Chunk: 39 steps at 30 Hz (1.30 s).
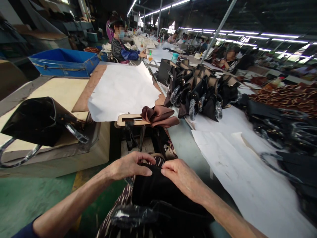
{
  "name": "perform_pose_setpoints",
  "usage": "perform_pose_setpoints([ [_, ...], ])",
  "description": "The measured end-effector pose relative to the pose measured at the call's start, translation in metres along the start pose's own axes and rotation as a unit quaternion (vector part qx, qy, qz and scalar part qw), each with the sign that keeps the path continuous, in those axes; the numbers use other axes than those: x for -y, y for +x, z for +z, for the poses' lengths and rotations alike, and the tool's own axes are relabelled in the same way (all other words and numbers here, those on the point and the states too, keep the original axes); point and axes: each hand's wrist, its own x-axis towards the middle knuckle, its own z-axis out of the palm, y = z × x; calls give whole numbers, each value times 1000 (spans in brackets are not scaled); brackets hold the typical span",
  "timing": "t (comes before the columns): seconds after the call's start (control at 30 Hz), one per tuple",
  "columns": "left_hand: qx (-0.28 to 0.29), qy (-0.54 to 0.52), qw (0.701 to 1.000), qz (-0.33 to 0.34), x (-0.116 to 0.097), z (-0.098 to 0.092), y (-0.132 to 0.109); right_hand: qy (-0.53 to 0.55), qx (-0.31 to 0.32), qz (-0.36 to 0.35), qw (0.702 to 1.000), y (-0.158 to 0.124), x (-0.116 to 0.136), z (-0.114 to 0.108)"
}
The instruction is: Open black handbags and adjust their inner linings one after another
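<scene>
A black handbag [158, 188] rests on my lap, its plastic-wrapped handle [133, 215] towards me. My left hand [136, 165] pinches the bag's far edge between thumb and fingers. Close beside it, my right hand [179, 175] grips the same edge with thumb and fingertips pressed together. Just beyond my hands stands a narrow wooden slotted board [128, 120] with a brown folded piece [160, 115] lying over its right end.
On the left, a black bag [32, 119] lies near a blue bin [65, 62]. White paper [123, 89] covers the table ahead. Several black bags [198, 89] with wrapped handles stand at the right, near stacked brown pieces [287, 96]. A masked co-worker [121, 46] sits further back.
</scene>
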Motion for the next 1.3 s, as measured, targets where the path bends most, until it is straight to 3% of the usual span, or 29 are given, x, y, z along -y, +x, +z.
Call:
perform_pose_setpoints([
  [0.17,-44,-2,999,1,12,-12,-17,8,4,-7,1000,3,-4,1],
  [0.77,-122,72,990,7,5,17,-2,-14,-5,13,1000,0,6,3],
  [1.03,-128,75,988,52,5,19,-6,-7,-14,-10,1000,-5,2,5],
  [1.3,-141,46,987,56,5,24,-6,33,41,-50,997,5,12,1],
])
